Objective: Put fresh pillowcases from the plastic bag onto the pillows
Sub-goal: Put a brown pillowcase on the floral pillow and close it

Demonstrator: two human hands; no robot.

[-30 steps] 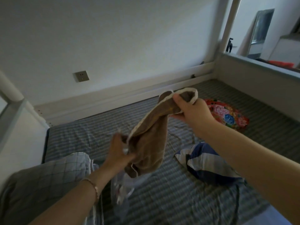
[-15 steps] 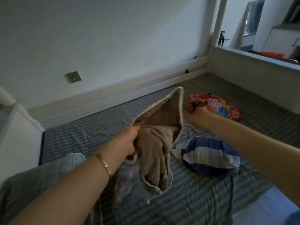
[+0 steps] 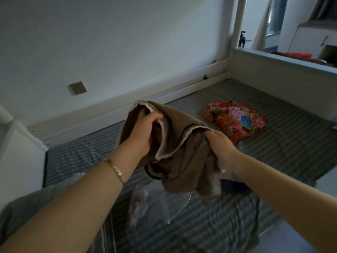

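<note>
Brown pillowcase (image 3: 184,143) droops over the clear bag (image 3: 155,203) — your left hand (image 3: 144,132) and right hand (image 3: 218,146) clutch its trimmed rim; floral bundle (image 3: 237,121) beyond.

Pillowcase (image 3: 182,143) over plastic bag (image 3: 155,203); bundle (image 3: 237,121) behind, R, on mattress (image 3: 284,143).

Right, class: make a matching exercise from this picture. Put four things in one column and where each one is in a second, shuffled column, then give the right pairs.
Things
1. brown pillowcase
2. red floral cloth
3. plastic bag
4. wall socket

Places
A. on the wall above the bed
B. on the bed below the hands
C. gripped by the left hand and the right hand
D. on the mattress beyond the right hand

Pairs: 1-C, 2-D, 3-B, 4-A
</note>
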